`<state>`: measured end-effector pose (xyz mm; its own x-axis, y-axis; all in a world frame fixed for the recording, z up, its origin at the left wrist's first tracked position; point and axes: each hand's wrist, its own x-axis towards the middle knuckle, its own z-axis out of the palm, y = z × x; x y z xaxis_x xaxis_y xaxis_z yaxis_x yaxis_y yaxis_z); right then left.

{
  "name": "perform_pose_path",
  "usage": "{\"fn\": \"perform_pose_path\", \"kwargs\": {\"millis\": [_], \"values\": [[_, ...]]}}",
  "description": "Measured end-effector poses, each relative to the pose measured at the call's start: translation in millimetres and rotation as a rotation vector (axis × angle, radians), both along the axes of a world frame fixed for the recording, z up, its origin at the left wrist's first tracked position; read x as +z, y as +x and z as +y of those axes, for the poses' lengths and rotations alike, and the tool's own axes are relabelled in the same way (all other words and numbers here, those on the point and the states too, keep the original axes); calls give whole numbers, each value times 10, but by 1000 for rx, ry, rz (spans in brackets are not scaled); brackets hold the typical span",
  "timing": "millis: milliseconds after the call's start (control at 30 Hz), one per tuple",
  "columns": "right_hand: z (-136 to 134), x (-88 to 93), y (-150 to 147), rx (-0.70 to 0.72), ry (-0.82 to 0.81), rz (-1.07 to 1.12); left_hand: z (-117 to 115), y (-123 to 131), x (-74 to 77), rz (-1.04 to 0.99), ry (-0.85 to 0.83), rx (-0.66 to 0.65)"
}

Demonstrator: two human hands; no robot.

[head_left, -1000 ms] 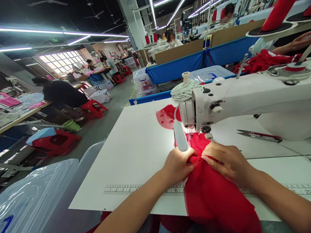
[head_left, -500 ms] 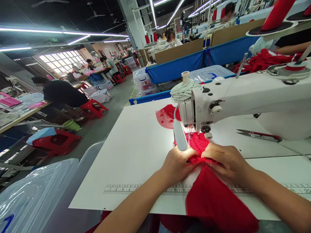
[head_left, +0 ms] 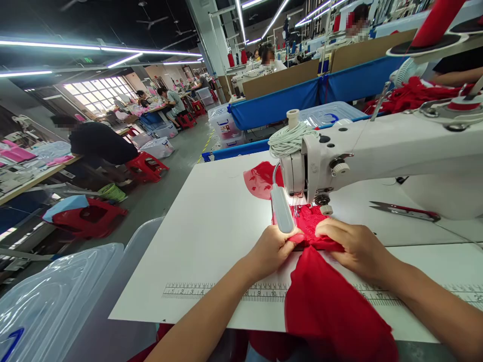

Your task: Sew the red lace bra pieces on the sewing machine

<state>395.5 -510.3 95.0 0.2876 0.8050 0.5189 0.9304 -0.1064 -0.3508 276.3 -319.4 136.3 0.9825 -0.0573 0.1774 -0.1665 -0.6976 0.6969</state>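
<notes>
Fingers (head_left: pixel 334 230) of left hand (head_left: pixel 267 253) and right hand (head_left: pixel 360 249) pinch cloth (head_left: pixel 328 299) crossing the near edge of the table (head_left: pixel 211 216), roomy on the left.

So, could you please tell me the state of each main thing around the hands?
Left hand: holding red fabric
Right hand: holding red fabric
Red fabric: bunched between hands, hanging past table edge
Lamp: lit
Sewing machine: running or stopped, cannot tell
Pale cord: coiled atop sewing machine
Thread snips: lying flat, not held
</notes>
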Motion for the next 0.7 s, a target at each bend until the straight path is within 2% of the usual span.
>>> {"fn": "perform_pose_path", "kwargs": {"millis": [100,233,367,433,600,700], "values": [[11,39,-16,30,40,25,-14,-14,-47,-39,113,-19],[6,96,-22,54,32,16,-50,-10,-179,-177,418,91],[16,99,-9,70,54,9,-57,18,-210,-227,446,99],[39,94,9,44,71,-1,-46,40,-150,-201,373,98],[119,116,88,-21,89,91,54,164,33,49,-115,163],[155,101,122,-76,83,226,145,251,73,121,-185,167]]}}
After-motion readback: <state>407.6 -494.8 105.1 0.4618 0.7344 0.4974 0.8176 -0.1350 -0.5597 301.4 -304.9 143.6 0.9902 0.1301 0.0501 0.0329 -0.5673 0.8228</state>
